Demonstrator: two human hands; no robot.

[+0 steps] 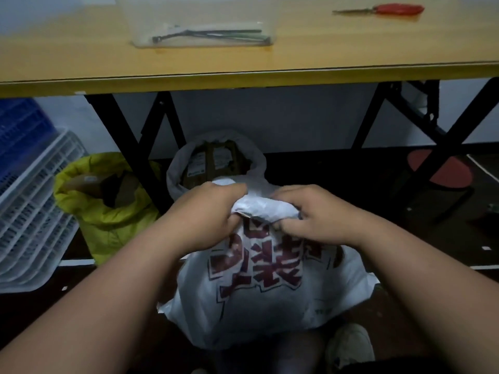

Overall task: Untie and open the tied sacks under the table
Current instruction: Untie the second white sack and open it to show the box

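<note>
Where the floor meets the yellow table's black legs, a white printed sack stands nearest the camera; left hand and right hand both grip its bunched neck. Behind: grey sack, yellow-green sack, both mouths open.

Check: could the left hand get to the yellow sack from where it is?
Probably yes. The left hand grips the white sack; the open yellow sack sits just left, with nothing between them.
</note>
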